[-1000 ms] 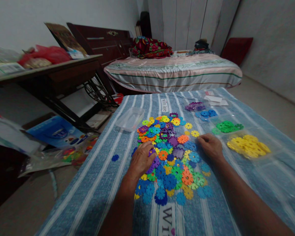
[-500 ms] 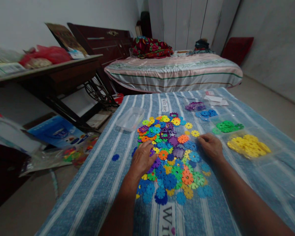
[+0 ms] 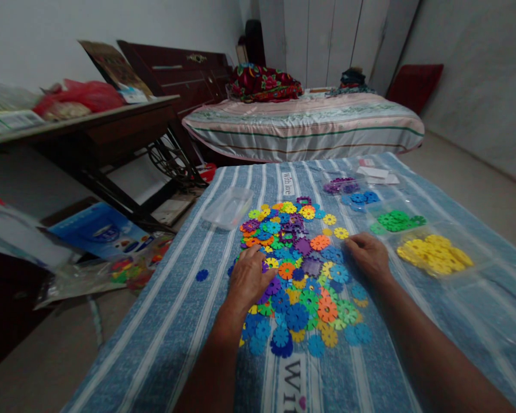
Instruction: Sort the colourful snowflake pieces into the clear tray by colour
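Observation:
A wide pile of colourful snowflake discs [image 3: 296, 316], notched round plastic pieces in several colours, covers the middle of the table. On its left side lies my left hand [image 3: 249, 277], fingers stretched over the discs and thumb apart, gripping nothing that I can see. My right hand [image 3: 368, 256] rests at the right edge of the pile, its fingers curled in, with no piece showing in it. Just beyond its knuckles is a yellow disc [image 3: 341, 233]. Square purple pieces [image 3: 312, 266] sit among the round ones. A lone dark blue disc [image 3: 202, 275] lies off to the left.
Clear boxes on the right hold yellow discs [image 3: 434, 255], green discs [image 3: 398, 221], blue discs [image 3: 363, 198] and purple pieces [image 3: 341, 185]. Another clear plastic box [image 3: 228, 207] stands behind the pile at left. A striped cloth [image 3: 167, 321] covers the table; a bed [image 3: 301, 129] is beyond.
My left hand has shifted very slightly to the left on the pile. My right hand and the boxes look the same.

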A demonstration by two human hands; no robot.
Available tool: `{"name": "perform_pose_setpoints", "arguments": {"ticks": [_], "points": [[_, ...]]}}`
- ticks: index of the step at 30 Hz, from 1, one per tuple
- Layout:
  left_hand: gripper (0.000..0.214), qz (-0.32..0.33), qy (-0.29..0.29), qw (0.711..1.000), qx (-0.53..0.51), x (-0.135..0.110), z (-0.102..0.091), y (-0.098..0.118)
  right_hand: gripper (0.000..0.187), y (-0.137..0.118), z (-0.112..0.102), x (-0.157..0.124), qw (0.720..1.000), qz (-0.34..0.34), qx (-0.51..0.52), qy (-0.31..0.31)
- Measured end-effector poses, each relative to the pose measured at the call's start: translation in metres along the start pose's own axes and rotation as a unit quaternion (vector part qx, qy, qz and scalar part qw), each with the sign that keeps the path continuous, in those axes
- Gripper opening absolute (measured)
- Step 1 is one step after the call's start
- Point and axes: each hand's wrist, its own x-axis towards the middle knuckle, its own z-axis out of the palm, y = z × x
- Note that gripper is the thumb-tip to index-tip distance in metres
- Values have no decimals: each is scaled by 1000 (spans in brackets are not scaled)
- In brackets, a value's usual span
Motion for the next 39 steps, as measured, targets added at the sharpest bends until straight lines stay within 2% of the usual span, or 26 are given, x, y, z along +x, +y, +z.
{"name": "perform_pose_setpoints", "arguments": {"ticks": [7, 14, 23, 29, 34, 39], "points": [[17, -10, -13, 1000, -8, 0, -2, 1, 34, 1, 0, 1, 1000, 0, 0, -7], [22, 5, 34, 998, -59, 6, 6, -14, 32, -6, 4, 2, 1000, -12, -10, 9], [27, 24, 41, 994, -103, 15, 5, -19, 27, -6, 8, 6, 999, -22, -17, 16], [32, -30, 71, 983, -170, 15, -2, -10, 26, -5, 10, 7, 999, -28, -16, 18], [29, -98, 106, 959, -245, 14, -10, 1, 25, -6, 10, 8, 999, -29, -20, 17], [33, -157, 109, 940, -283, 10, -15, 7, 25, -7, 9, 8, 999, -31, -31, 17]]}}
